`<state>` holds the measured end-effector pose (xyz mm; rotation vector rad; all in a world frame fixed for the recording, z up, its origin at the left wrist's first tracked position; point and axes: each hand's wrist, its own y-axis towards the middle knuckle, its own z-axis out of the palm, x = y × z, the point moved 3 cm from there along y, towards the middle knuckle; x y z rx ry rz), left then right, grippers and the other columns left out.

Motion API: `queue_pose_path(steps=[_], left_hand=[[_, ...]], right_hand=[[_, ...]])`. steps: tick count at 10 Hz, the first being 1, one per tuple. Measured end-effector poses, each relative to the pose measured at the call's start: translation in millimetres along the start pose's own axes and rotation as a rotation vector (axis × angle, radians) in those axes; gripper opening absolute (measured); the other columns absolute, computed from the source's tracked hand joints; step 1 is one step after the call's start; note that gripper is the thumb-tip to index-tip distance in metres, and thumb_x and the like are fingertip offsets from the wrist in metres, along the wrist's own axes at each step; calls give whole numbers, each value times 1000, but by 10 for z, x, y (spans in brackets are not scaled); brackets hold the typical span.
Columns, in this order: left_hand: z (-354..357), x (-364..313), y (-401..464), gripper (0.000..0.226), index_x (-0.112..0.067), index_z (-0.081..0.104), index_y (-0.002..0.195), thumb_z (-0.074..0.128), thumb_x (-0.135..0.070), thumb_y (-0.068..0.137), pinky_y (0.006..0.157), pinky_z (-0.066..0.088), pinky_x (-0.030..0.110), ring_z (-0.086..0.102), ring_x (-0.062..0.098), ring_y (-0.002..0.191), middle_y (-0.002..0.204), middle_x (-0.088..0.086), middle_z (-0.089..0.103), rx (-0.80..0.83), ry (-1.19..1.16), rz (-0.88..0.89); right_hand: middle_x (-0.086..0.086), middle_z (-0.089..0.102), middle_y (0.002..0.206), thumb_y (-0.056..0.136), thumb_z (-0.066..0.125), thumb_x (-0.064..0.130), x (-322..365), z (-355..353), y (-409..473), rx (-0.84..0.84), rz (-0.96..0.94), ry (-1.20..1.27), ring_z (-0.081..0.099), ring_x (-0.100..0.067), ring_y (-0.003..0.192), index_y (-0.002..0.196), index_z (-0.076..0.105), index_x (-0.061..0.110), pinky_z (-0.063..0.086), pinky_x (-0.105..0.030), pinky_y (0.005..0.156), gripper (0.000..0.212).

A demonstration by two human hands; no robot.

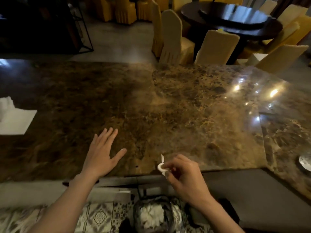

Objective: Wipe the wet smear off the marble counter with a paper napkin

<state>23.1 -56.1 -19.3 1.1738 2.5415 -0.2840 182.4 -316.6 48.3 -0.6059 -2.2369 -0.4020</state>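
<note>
A brown marble counter (pixel 151 101) fills the middle of the view. My left hand (pixel 101 153) lies flat on it near the front edge, fingers spread, holding nothing. My right hand (pixel 183 174) hovers at the front edge, pinching a small crumpled white paper napkin (pixel 161 166) between thumb and fingertips. A paler, hazy patch (pixel 168 105) runs across the marble beyond my hands; I cannot tell whether it is wet or only a reflection.
A stack of white napkins (pixel 15 118) lies at the counter's left edge. Below the counter a bin lined with a bag (pixel 153 214) holds white crumpled paper. A shiny metal object (pixel 305 163) sits at far right. Covered chairs (pixel 171 36) and a dark round table (pixel 232 17) stand beyond.
</note>
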Motion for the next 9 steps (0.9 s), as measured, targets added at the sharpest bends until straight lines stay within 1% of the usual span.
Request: queue_pose_path(steps=[1,2,3,4,5,6,7,8,9], left_hand=[[15,20,-74,89,-23,20,164,34,-75,93,133,1,48,2,17,161,174,-1,14,-13,53,-7],[21,1,-74,89,-24,20,164,30,-77,93,133,3,49,2,18,161,174,0,13,-27,105,-8],[30,-1,-91,90,-25,19,164,25,-78,92,133,2,48,1,18,161,174,0,13,-27,125,-6],[40,10,-86,90,-25,19,164,23,-79,91,133,2,48,2,19,160,174,0,14,-30,142,-7],[42,4,-90,91,-25,18,164,21,-79,90,133,2,49,2,20,160,174,1,14,-26,164,-9],[52,18,-86,92,-26,17,164,19,-80,90,133,2,50,0,19,160,174,1,12,-14,165,-10],[47,16,-75,93,-26,17,164,19,-81,89,133,2,50,0,18,161,174,0,12,-9,154,-12],[56,27,-80,92,-26,18,164,19,-81,90,133,2,50,0,18,161,174,1,12,-10,154,-5],[50,27,-77,92,-26,19,164,20,-81,90,133,3,51,1,18,161,174,0,13,-16,138,-11]], right_hand=[[15,59,84,84,75,9,-83,262,-236,118,31,5,63,-7,71,92,73,30,45,-12,62,22],[16,59,83,84,69,11,-339,536,-437,271,127,-67,60,-4,74,87,70,35,43,-10,61,25],[21,57,84,84,67,13,-619,747,-592,356,235,-188,61,-5,81,90,72,37,45,-11,64,25],[21,59,83,90,66,19,-794,908,-699,361,308,-257,65,-11,86,94,75,33,54,-27,71,17],[11,65,100,93,65,19,-878,1061,-782,405,336,-294,65,-13,90,97,74,31,55,-33,77,15],[4,65,108,97,61,21,-919,1184,-822,440,355,-314,64,-20,96,102,74,28,50,-32,73,16],[-1,60,125,96,54,17,-932,1284,-872,529,348,-368,62,-26,109,114,71,26,49,-35,81,27],[2,57,132,96,55,15,-974,1293,-919,529,359,-356,59,-22,117,121,70,28,49,-34,94,32],[8,63,120,94,59,17,-1016,1256,-919,477,409,-351,63,-17,109,108,74,29,50,-29,83,24]])
